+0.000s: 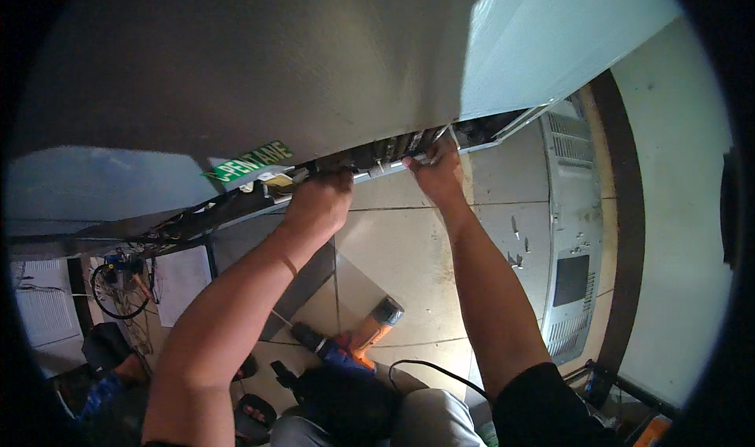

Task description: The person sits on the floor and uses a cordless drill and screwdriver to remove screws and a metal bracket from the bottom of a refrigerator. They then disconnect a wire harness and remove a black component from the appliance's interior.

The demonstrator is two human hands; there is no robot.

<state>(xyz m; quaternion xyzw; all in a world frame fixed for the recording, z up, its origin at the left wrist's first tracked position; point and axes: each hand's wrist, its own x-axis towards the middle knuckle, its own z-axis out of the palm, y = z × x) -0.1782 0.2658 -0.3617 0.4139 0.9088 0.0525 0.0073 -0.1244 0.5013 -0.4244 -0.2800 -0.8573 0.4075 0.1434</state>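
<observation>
We have the curled fingers of our left hand (318,201) close together at the narrow dark opening (385,149) of a large grey metal appliance cabinet (330,69); the knuckles hide whether they clamp anything. Our right hand (440,173) reaches the same opening farther right, its fingers bent at the pale metal edge strip (399,165), and we cannot tell whether they grip it. The cabinet fills the far side, a green rectangular label (250,162) above our left hand. Nearer us, on the beige tiled floor (401,250), lies a blue-and-orange cordless drill (358,341). To the right we see small silvery screws (516,260) beside a long grey vented metal panel (572,219); to the left, a looped black cable (96,293) beside a flat whitish sheet (182,283).
</observation>
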